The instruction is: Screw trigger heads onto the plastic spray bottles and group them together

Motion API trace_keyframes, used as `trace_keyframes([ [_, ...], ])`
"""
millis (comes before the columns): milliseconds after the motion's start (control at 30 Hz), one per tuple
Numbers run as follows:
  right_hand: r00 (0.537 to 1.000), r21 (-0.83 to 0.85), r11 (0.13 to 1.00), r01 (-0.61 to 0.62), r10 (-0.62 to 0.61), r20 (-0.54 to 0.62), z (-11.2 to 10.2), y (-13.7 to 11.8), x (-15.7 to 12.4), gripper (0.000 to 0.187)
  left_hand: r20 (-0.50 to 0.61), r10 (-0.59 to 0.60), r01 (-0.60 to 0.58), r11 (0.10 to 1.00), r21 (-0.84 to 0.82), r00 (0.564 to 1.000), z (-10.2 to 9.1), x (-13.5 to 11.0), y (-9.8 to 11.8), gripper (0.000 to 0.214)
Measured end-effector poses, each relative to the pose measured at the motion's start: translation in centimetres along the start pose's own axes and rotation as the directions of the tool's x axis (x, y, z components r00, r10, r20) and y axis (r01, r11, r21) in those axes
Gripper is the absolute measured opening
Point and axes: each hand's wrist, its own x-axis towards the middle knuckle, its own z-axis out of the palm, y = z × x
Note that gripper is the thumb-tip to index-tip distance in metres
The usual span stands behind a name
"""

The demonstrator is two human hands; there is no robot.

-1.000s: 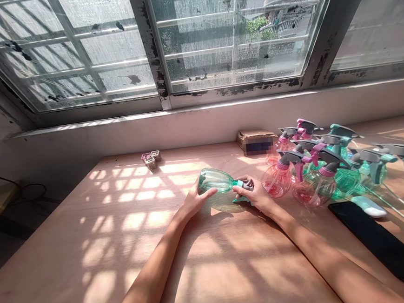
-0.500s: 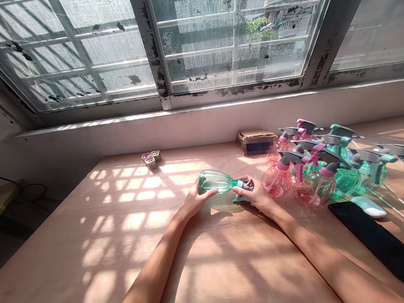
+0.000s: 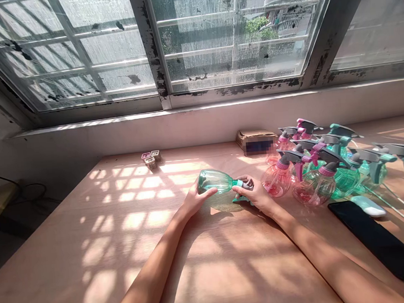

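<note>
A clear green spray bottle [image 3: 214, 182] lies on its side just above the wooden table [image 3: 125, 241], held between both hands. My left hand [image 3: 195, 199] is wrapped round the bottle's round body from below. My right hand [image 3: 253, 193] is closed on the grey and teal trigger head [image 3: 243, 183] at the bottle's neck. Both forearms reach in from the bottom of the view.
Several pink and green spray bottles [image 3: 315, 170] crowd the table at the right. A black phone [image 3: 380, 240] and a small white and teal object [image 3: 367, 205] lie near them. A cardboard box [image 3: 255, 140] and small square caps [image 3: 151, 158] sit by the window sill.
</note>
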Motion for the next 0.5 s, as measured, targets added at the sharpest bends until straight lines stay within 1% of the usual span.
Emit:
trace_keyframes([
  [133,1.000,0.006,1.000,-0.012,0.012,-0.001,0.03,-0.13,-0.04,0.027,-0.005,0.028,-0.028,0.999,-0.029,1.000,0.15,0.03,0.02,0.042],
  [233,1.000,0.006,1.000,-0.017,0.017,0.001,0.00,-0.13,-0.04,0.027,-0.010,0.026,-0.027,0.999,-0.031,1.000,0.16,-0.05,0.24,0.046],
  [400,1.000,0.009,1.000,-0.024,0.024,0.010,-0.01,-0.11,-0.09,0.026,0.001,0.005,-0.005,1.000,-0.009,1.000,0.07,-0.10,0.33,0.038],
  [500,1.000,0.021,0.999,-0.028,0.028,0.012,0.07,-0.31,-0.21,0.025,0.001,0.026,-0.026,1.000,-0.015,1.000,0.10,0.02,0.00,0.041],
])
